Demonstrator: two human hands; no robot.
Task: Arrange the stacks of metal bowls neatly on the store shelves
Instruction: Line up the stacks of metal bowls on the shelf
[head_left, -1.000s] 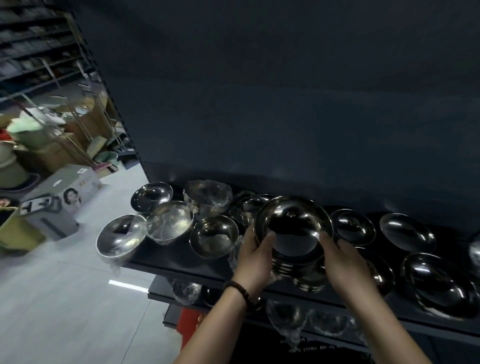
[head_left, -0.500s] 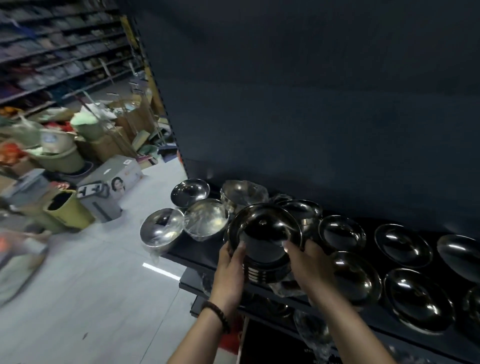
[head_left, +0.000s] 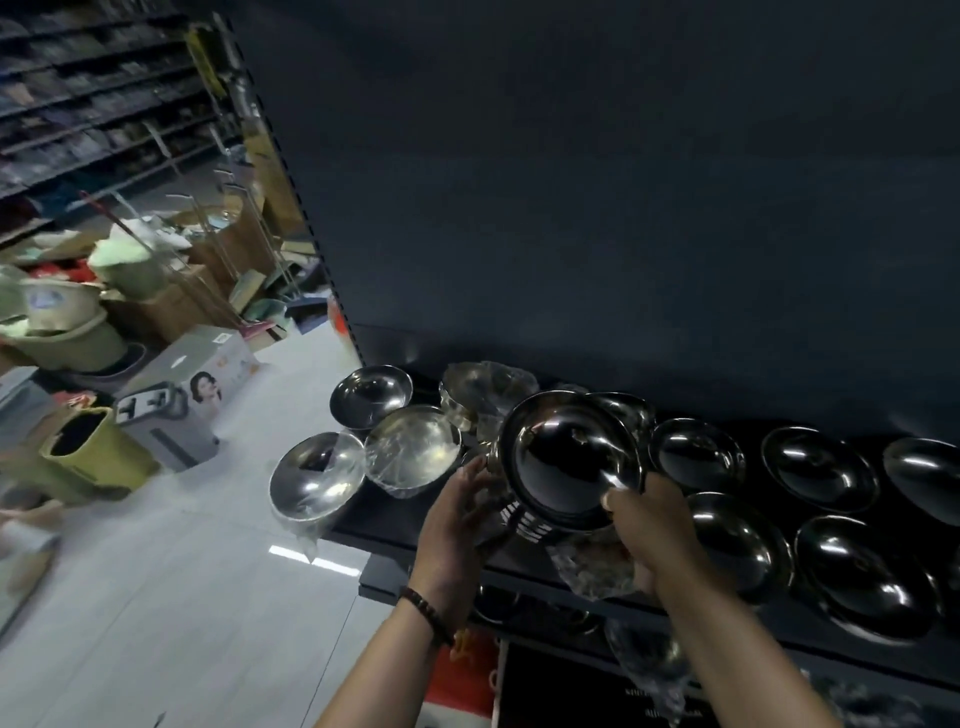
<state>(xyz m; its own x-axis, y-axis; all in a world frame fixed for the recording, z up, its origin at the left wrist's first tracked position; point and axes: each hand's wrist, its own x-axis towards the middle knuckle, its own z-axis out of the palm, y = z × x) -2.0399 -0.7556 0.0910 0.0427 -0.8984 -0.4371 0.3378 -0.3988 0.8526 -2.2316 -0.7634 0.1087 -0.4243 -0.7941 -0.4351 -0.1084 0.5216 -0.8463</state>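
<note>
The leftmost bowl (head_left: 317, 475) sat at the left end of the shelf (head_left: 395, 527) with part of its body past the front edge, above the floor (head_left: 156, 571); a knock from that side would likely tip it off. Just beside it stood a plastic-wrapped bowl (head_left: 413, 447), whose film offers a slick surface to anything pushed against it. The left hand (head_left: 457, 514) lay against the left wall of the stack of bowls (head_left: 569, 460), fingers (head_left: 480, 470) nearly straight and pressing rather than wrapping. The stack was held over the front part of the shelf, between the wrapped bowl and the unwrapped bowls to the right, tilted so that its mouth faced the camera (whether its base touched the shelf could not be told). The right hand (head_left: 649, 525) gripped the stack at its right rim, thumb (head_left: 613, 499) hooked over the edge and the remaining fingers hidden beneath. Probable faults: nested polished bowls may slide apart under this tilt, since only one hand had a true grip; the lowest bowls could drop out toward the shelf edge. Loose plastic wrap (head_left: 592, 571) lay below the right hand and could be trapped under the base, leaving the stack crooked. A front bowl (head_left: 737, 540) stood near on the right and could be struck during lowering.
</note>
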